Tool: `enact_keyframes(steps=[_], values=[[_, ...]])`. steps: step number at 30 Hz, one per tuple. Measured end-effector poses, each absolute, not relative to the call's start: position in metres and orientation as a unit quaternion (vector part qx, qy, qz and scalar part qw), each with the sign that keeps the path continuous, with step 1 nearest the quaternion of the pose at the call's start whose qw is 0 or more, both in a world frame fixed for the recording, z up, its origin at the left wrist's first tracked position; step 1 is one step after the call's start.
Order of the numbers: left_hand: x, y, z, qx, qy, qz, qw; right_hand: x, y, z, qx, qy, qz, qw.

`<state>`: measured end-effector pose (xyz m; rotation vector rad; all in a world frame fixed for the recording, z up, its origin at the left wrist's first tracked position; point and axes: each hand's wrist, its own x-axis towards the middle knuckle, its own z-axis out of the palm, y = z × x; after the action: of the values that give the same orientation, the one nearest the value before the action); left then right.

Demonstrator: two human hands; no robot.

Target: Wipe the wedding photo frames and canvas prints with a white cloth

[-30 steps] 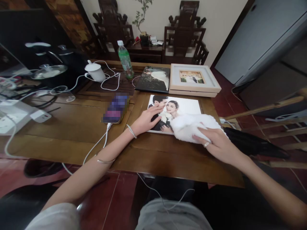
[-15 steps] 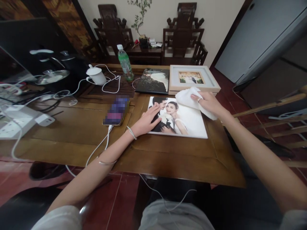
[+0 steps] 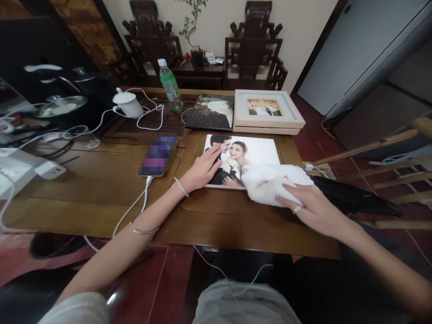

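Note:
A frameless wedding photo print [image 3: 259,150] lies flat on the wooden table [image 3: 101,180]. My left hand [image 3: 204,170] rests flat on the print's left edge with fingers stretched out. My right hand [image 3: 312,209] presses a crumpled white cloth [image 3: 270,182] onto the print's near right corner, fingers laid over the cloth. The cloth hides that corner of the print.
Behind the print lie a dark photo print [image 3: 212,111] and a white framed photo [image 3: 266,111]. A phone [image 3: 158,155] on a white cable, a green bottle [image 3: 170,90], a white lidded cup [image 3: 125,102] and power strips [image 3: 20,168] occupy the left. Carved chairs stand at the back.
My right hand swept the cloth from the near right corner to the print's far right corner, then back down to the near right corner. The left hand stayed put.

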<state>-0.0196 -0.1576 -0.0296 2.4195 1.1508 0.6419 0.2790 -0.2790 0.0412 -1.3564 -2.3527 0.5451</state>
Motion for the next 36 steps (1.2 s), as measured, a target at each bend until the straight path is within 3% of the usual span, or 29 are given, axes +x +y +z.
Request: enact_keyframes(steps=[15,19,29,36], values=[[-0.021,-0.155,-0.03,0.868,0.402,0.219,0.189,0.288,-0.104,0.043,-0.594,-0.747,0.173,0.241],[-0.021,-0.154,-0.033,0.865,0.4,0.233,0.193,0.287,-0.123,0.042,-0.587,-0.758,0.165,0.233],[-0.019,-0.156,-0.034,0.858,0.411,0.239,0.193,0.262,-0.275,0.039,-0.474,-0.833,0.205,0.199],[-0.019,-0.154,-0.035,0.861,0.406,0.239,0.19,0.25,-0.241,0.049,-0.466,-0.841,0.214,0.172]])
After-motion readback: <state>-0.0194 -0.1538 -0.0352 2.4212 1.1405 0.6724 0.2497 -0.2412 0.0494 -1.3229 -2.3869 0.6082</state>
